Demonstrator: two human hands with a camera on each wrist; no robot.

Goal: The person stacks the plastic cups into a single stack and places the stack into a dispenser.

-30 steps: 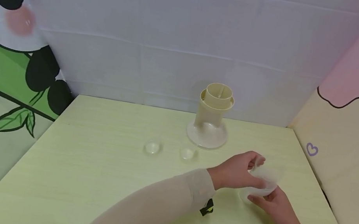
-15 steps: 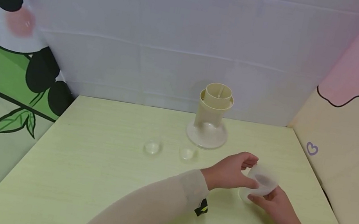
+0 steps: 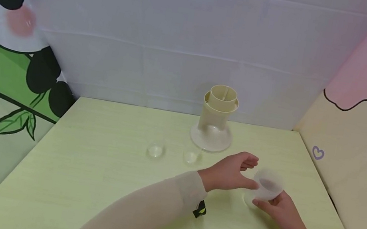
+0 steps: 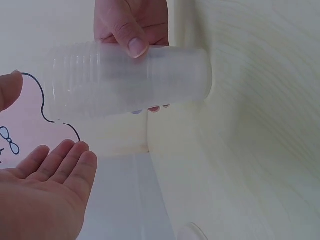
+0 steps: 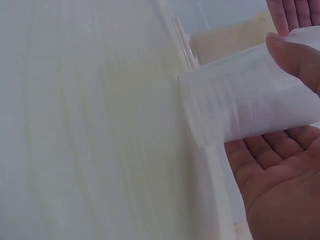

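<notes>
Holding a tall stack of translucent, frosted plastic cups (image 3: 267, 185) is my right hand (image 3: 281, 212), its thumb lying across the near wall and its fingers wrapping around the other side. The stack is standing roughly upright toward the right side of the table, its open mouth facing up and its base meeting the pale, wood-grained tabletop (image 3: 68, 172). My left hand (image 3: 232, 171) is reaching across and hovering just beside the rim, touching nothing; its fingers are extending nearly straight and lying close together, while the thumb is spreading well apart from them. My left forearm is slanting up from the lower edge in a loose beige sleeve (image 3: 150, 206), and my right one is coming in from the lower right corner.

The nested rims are forming close, rounded ridges near the top of the stack, and the smooth walls below are tapering toward the base. Two small, clear, round pieces (image 3: 155, 150) (image 3: 191, 156) are sitting side by side, well apart from my stack. Behind them, a cream-coloured cylindrical stand (image 3: 213, 118) is rising from a broad, glossy round base (image 3: 212, 139), with a narrower ring showing at its top.
</notes>
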